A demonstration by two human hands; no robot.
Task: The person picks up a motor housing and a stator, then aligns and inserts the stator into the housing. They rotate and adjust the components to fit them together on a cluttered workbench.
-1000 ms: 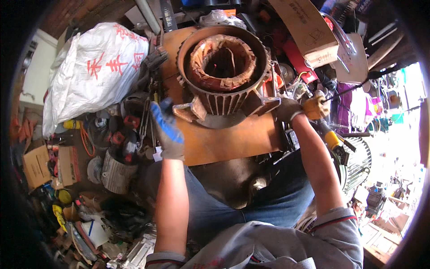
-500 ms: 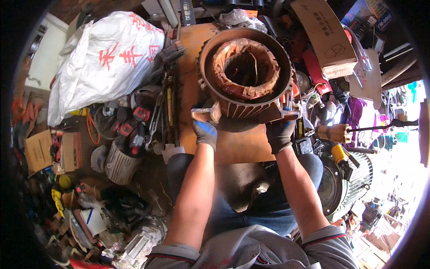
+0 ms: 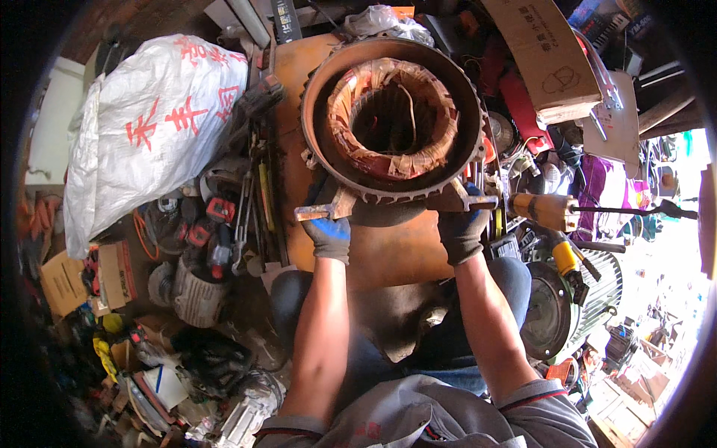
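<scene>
Motor housing opens upward, its long axis standing steep.

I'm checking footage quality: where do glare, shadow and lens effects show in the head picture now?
In the head view, glare washes out the far right, past the green motor; same view, shadow darkens the hollow inside the coil; same view, a curved black fisheye border fills the corners.

Motor housing in both gloved hands

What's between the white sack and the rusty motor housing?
Dark hardware by the sack, then bare orange-brown board beside the housing, in the head view.
</scene>
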